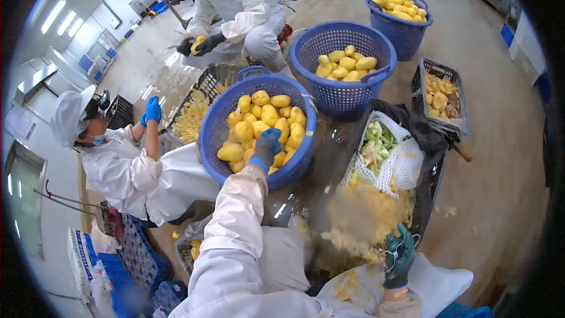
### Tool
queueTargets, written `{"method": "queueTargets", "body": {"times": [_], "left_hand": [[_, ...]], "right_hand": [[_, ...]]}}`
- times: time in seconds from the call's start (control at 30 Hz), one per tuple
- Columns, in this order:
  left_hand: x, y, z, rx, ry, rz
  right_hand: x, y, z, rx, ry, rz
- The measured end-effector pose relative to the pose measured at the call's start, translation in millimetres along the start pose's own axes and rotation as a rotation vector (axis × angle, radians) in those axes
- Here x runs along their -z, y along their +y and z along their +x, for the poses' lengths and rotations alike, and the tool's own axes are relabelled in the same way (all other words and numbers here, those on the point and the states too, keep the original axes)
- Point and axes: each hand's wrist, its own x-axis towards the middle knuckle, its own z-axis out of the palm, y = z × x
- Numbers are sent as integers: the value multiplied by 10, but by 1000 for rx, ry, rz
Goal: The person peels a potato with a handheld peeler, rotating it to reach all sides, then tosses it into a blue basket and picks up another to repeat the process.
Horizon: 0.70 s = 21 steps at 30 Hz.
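Observation:
My left hand (266, 146), in a dark blue-grey glove, reaches into a blue basket (210, 135) of peeled yellow potatoes (269, 115). Its fingers rest on or around a potato near the basket's middle; what they hold, if anything, is hidden. At the lower right is my right hand (400, 254), in a dark green glove, with its fingers curled around a small peeler (386, 253) with a thin metal frame. It hangs just beside a heap of yellow peelings (365, 218) that lies at the near end of a dark crate lined with black plastic.
Two co-workers in white sit nearby; one (241, 12) holds a potato, the other (129, 165) raises blue-gloved hands. More blue baskets (341, 91) stand behind. A crate of potato pieces (440, 97) is at right, and a crate of peelings (191, 115) between the co-workers.

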Motion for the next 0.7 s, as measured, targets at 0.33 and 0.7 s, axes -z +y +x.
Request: {"method": "queueTargets", "body": {"times": [0.33,0.7], "left_hand": [[-470,456,653,754,-179,-309],[811,1499,302,394,-27,-2470]], "right_hand": [[168,261,146,-149,16,-49],[-35,27,42,-260,1,321]]}}
